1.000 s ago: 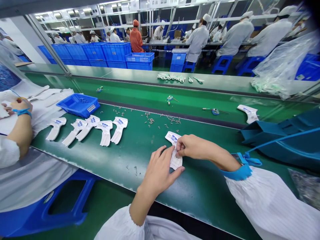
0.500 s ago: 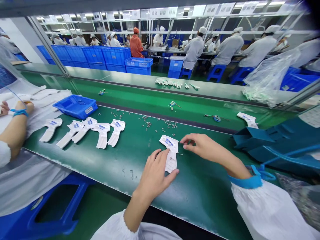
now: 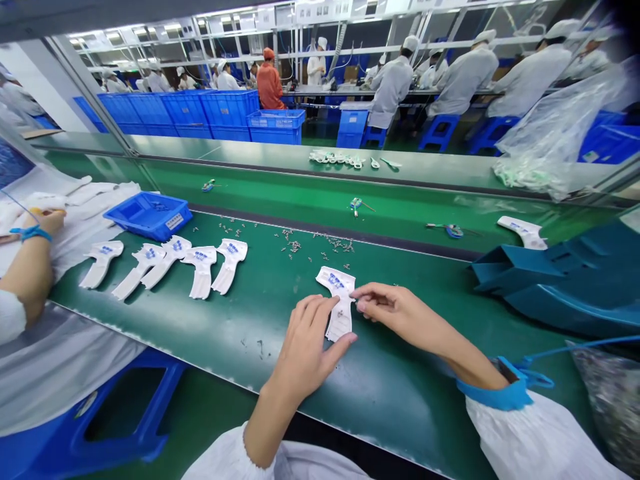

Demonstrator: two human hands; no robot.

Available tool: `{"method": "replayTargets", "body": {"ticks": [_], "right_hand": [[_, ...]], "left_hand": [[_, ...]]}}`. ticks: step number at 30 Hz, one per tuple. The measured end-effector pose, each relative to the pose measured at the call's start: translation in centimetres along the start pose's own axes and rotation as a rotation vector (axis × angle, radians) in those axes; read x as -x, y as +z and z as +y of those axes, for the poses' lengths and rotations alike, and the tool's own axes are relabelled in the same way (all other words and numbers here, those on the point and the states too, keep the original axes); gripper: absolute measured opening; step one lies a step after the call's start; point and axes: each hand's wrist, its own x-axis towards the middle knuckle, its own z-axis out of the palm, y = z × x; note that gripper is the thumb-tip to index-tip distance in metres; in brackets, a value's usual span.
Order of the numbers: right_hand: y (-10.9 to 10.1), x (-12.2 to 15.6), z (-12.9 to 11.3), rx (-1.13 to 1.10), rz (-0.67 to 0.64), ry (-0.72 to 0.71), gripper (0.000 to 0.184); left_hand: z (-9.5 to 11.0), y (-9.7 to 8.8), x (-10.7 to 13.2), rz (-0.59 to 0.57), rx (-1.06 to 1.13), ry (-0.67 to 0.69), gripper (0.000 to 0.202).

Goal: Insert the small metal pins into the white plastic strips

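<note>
In front of me a white pistol-shaped plastic housing half (image 3: 341,317) lies on the green bench, with blue parts in its upper end and small metal bits in its grip. My left hand (image 3: 309,343) holds it against the bench, fingers along its left side and thumb by its lower right edge. At the housing's right edge is my right hand (image 3: 387,308), thumb and forefinger pinched together. Whatever sits between those fingertips is too small to make out. Beyond the housing, small metal screws (image 3: 340,245) lie scattered.
Several similar housing halves (image 3: 230,265) lie to the left, near a blue tray (image 3: 150,217). Small wired parts (image 3: 356,205) rest on the green conveyor (image 3: 280,193) behind. A teal bin (image 3: 550,273) stands at right. A co-worker's arm (image 3: 35,267) is at far left.
My right hand has come left and down to the housing's right edge, its fingertips closing together. My left hand stays on the housing. Parts on the conveyor have shifted right.
</note>
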Motion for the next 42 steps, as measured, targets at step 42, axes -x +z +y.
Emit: {"method": "replayTargets", "body": {"ticks": [42], "right_hand": [[1.3,-1.1,-2.2,0.312,-0.080,0.030,0.021]], "left_hand": [[-0.2,0.7,0.1,-0.050,-0.078,-0.031,0.060]]}}
